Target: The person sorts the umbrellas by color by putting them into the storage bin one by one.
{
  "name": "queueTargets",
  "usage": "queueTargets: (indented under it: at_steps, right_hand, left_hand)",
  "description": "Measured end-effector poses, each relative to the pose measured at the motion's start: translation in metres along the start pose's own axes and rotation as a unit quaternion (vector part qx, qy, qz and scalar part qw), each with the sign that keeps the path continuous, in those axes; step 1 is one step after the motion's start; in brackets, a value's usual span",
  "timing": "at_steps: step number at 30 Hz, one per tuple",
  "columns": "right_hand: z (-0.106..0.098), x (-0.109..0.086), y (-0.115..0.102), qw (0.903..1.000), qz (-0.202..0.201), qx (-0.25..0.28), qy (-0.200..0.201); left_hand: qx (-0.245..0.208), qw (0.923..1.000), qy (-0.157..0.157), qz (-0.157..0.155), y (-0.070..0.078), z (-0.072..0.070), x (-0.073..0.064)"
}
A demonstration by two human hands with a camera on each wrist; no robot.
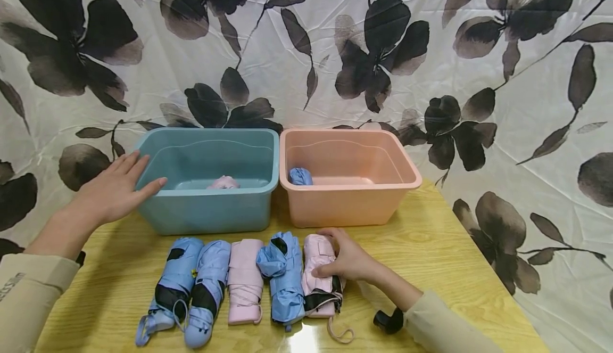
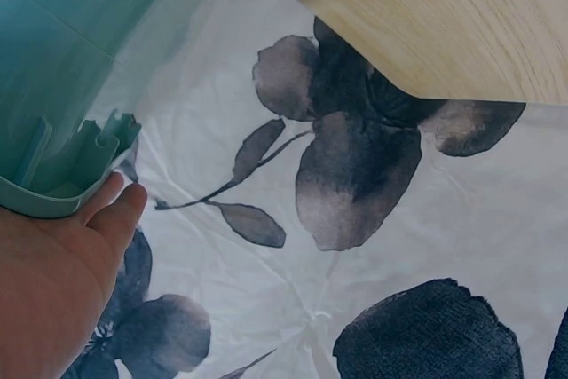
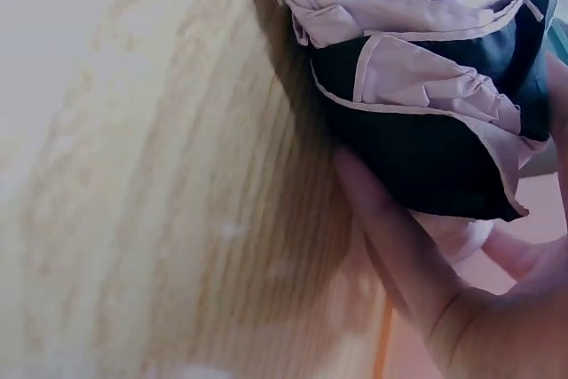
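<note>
My right hand [image 1: 353, 260] grips a pink folded umbrella [image 1: 317, 252] at the right end of a row on the table. Up close in the right wrist view, that umbrella's loose pink cloth [image 3: 426, 68] shows black lining, and the thumb lies along its side. My left hand [image 1: 111, 189] rests at the left rim of the teal bin [image 1: 210, 212], its fingers fairly straight. Left of the gripped umbrella lie a blue umbrella [image 1: 286, 284], another pink umbrella [image 1: 246, 273], and two more blue umbrellas, one [image 1: 213, 268] beside the other [image 1: 179, 273].
A pink bundle [image 1: 224, 182] lies inside the teal bin. Right beside that bin stands a peach bin [image 1: 345, 206] with a blue bundle [image 1: 300, 176] in it. Floral cloth [image 1: 316, 39] hangs behind the wooden table [image 1: 445, 268], whose right edge slants away.
</note>
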State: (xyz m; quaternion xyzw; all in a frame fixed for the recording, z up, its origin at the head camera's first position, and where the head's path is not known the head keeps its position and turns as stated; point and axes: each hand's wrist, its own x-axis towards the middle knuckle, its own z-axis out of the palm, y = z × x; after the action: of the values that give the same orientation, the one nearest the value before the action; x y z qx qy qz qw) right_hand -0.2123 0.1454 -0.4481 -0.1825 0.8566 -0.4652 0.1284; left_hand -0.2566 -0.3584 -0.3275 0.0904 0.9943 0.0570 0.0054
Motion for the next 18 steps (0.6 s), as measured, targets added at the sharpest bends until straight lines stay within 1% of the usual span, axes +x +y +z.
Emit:
queueTargets:
  at_steps: [3,5,7,14,18]
  right_hand:
    - [-0.001,-0.003,0.001,0.9983,0.004,0.057,0.006]
    - [-0.002,-0.006,0.000,0.9956,-0.001,0.093,0.009]
    - [-0.003,-0.008,-0.001,0.9931,-0.011,0.116,0.015]
    - [-0.006,-0.019,-0.011,0.9871,-0.046,0.144,0.054]
    - [-0.011,-0.025,-0.022,0.9805,-0.088,0.159,0.075]
  left_hand:
    - [0.001,1.0000,0.000,-0.001,-0.001,0.001,0.000]
    - [0.001,1.0000,0.000,-0.002,-0.001,0.001,-0.001]
    - [0.001,1.0000,0.001,-0.002,-0.002,0.001,-0.001]
    - [-0.004,1.0000,0.004,-0.003,-0.001,0.001,-0.001]
    - [-0.004,1.0000,0.005,-0.003,0.000,0.000,-0.001]
